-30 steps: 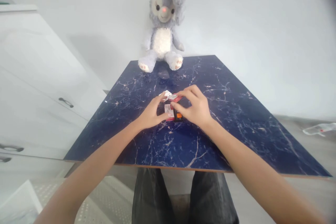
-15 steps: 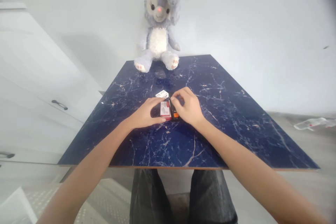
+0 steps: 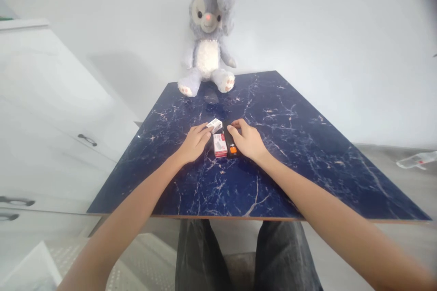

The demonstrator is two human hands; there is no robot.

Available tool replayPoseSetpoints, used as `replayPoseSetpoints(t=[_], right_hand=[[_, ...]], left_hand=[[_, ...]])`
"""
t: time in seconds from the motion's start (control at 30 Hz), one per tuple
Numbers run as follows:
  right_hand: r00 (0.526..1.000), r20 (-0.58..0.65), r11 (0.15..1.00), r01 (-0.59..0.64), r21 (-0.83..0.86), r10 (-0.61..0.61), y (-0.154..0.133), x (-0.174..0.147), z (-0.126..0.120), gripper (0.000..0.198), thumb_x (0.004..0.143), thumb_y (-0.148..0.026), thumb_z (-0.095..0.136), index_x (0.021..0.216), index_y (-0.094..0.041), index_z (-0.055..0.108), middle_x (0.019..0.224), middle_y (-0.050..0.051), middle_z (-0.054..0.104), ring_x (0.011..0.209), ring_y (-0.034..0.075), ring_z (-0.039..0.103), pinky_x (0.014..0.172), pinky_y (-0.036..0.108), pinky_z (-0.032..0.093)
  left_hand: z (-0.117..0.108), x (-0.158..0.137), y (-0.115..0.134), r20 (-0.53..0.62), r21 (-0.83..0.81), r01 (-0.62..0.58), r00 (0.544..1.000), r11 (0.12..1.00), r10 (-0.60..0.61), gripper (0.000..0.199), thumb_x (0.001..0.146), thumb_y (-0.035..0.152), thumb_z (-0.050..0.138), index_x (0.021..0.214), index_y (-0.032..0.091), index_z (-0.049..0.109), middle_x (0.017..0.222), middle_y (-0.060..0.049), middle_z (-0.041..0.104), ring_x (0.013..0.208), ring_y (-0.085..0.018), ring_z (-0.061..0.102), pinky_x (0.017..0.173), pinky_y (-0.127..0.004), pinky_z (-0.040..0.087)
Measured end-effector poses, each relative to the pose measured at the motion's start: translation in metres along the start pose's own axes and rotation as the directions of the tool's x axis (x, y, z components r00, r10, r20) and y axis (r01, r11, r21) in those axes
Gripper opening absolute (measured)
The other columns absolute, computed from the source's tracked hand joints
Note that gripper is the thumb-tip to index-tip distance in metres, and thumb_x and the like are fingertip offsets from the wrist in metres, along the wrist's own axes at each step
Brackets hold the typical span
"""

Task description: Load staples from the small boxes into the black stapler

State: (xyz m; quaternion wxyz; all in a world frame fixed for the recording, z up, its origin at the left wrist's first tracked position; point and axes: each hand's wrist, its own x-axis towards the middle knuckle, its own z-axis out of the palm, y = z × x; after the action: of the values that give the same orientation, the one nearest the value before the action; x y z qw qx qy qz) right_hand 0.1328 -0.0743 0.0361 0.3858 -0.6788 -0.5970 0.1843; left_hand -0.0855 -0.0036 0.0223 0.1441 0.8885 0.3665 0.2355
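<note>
A small white box point(image 3: 215, 125) and a red-and-white box point(image 3: 220, 144) sit close together on the blue marble-patterned table. Right beside them lies a long black object with an orange patch point(image 3: 233, 150); its exact kind cannot be made out. My left hand point(image 3: 195, 143) rests on the table with fingers stretched out, their tips at the left end of the white box. My right hand point(image 3: 248, 140) is curled at the black object, thumb and fingertips against its far part and side, partly covering it.
A grey plush rabbit point(image 3: 208, 50) sits at the table's point(image 3: 290, 168) far edge against the wall. White drawers point(image 3: 61, 113) with dark handles stand at the left. A clear plastic item point(image 3: 416, 160) lies on the floor at right. My legs are under the front edge.
My left hand has let go of the red-and-white box and drawn back to the white box's left end. My right hand has lowered slightly along the black object. The view has shifted a little.
</note>
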Motion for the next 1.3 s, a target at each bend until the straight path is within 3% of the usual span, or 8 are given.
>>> replayPoseSetpoints(t=[0.17, 0.33, 0.57, 0.7, 0.83, 1.0, 1.13, 1.3], right_hand=[[1.000, 0.004, 1.000, 0.005, -0.020, -0.005, 0.000, 0.000, -0.003, 0.031, 0.095, -0.045, 0.050, 0.114, -0.023, 0.062, 0.114, 0.006, 0.073, 0.105, 0.024, 0.068, 0.092, 0.034, 0.047], [1.000, 0.011, 0.999, -0.005, -0.044, 0.006, -0.002, 0.001, -0.002, 0.030, 0.095, -0.045, 0.050, 0.112, -0.024, 0.064, 0.113, 0.006, 0.073, 0.103, 0.023, 0.068, 0.091, 0.033, 0.047], [0.999, 0.033, 0.999, -0.009, -0.047, 0.011, -0.002, 0.001, -0.004, 0.031, 0.096, -0.047, 0.049, 0.108, -0.024, 0.066, 0.110, 0.005, 0.074, 0.101, 0.022, 0.068, 0.087, 0.031, 0.047], [0.999, 0.037, 0.998, 0.004, -0.062, -0.002, -0.001, 0.001, -0.005, 0.032, 0.096, -0.048, 0.049, 0.106, -0.024, 0.067, 0.108, 0.004, 0.074, 0.099, 0.022, 0.068, 0.086, 0.030, 0.046], [0.999, 0.042, 0.998, 0.020, -0.060, -0.017, 0.001, 0.002, -0.005, 0.032, 0.096, -0.048, 0.048, 0.106, -0.023, 0.067, 0.108, 0.004, 0.073, 0.097, 0.021, 0.067, 0.085, 0.030, 0.046], [0.998, 0.044, 0.998, 0.047, -0.053, -0.044, 0.004, 0.003, -0.004, 0.031, 0.096, -0.047, 0.049, 0.106, -0.024, 0.067, 0.108, 0.004, 0.073, 0.097, 0.021, 0.067, 0.085, 0.030, 0.045], [0.997, 0.057, 0.997, 0.063, -0.053, -0.060, 0.007, 0.005, -0.005, 0.032, 0.096, -0.048, 0.050, 0.106, -0.024, 0.068, 0.106, 0.003, 0.074, 0.095, 0.021, 0.067, 0.083, 0.029, 0.045], [0.992, 0.098, 0.996, 0.079, -0.044, -0.075, 0.008, 0.006, -0.008, 0.036, 0.097, -0.051, 0.046, 0.101, -0.023, 0.069, 0.101, 0.004, 0.074, 0.089, 0.019, 0.066, 0.078, 0.027, 0.044]], left_hand=[[-0.005, -0.006, 0.015, -0.044, -0.008, -0.014, 0.999, 1.000, 0.014, 0.051, 0.105, 0.040, 0.025, 0.126, 0.021, 0.067, 0.127, -0.008, 0.065, 0.122, -0.023, 0.052, 0.112, -0.045, 0.037], [-0.001, 0.013, 0.007, -0.073, -0.017, 0.007, 0.997, 1.000, -0.008, 0.047, 0.105, 0.039, 0.027, 0.134, 0.022, 0.061, 0.148, -0.008, 0.053, 0.135, -0.023, 0.046, 0.116, -0.047, 0.032], [-0.007, 0.019, -0.012, -0.133, 0.047, -0.007, 0.991, 0.999, 0.014, 0.029, 0.094, 0.042, 0.059, 0.105, 0.022, 0.075, 0.117, -0.006, 0.073, 0.122, -0.028, 0.054, 0.110, -0.051, 0.037], [-0.019, 0.006, -0.024, -0.145, 0.017, 0.093, 0.985, 0.996, -0.090, 0.036, 0.090, 0.042, 0.065, 0.122, 0.025, 0.068, 0.125, -0.007, 0.069, 0.123, -0.028, 0.054, 0.109, -0.049, 0.038], [-0.023, 0.000, -0.037, -0.052, 0.063, 0.055, 0.997, 0.997, -0.051, 0.060, 0.087, 0.034, 0.069, 0.144, 0.027, 0.051, 0.140, -0.009, 0.059, 0.133, -0.031, 0.046, 0.114, -0.053, 0.032], [-0.019, 0.000, -0.028, -0.040, 0.011, -0.067, 0.997, 0.998, 0.067, 0.043, 0.093, 0.037, 0.060, 0.134, 0.025, 0.060, 0.143, -0.008, 0.056, 0.132, -0.026, 0.050, 0.115, -0.045, 0.035], [-0.021, 0.002, -0.024, -0.124, -0.075, 0.134, 0.982, 0.988, -0.142, 0.036, 0.079, 0.049, 0.074, 0.102, 0.023, 0.071, 0.118, -0.007, 0.070, 0.109, -0.027, 0.065, 0.102, -0.046, 0.048], [-0.021, -0.002, -0.034, -0.054, -0.405, 0.195, 0.970, 0.893, -0.236, 0.059, 0.073, 0.047, 0.079, 0.124, 0.022, 0.062, 0.120, -0.009, 0.069, 0.101, -0.023, 0.069, 0.096, -0.041, 0.054]])
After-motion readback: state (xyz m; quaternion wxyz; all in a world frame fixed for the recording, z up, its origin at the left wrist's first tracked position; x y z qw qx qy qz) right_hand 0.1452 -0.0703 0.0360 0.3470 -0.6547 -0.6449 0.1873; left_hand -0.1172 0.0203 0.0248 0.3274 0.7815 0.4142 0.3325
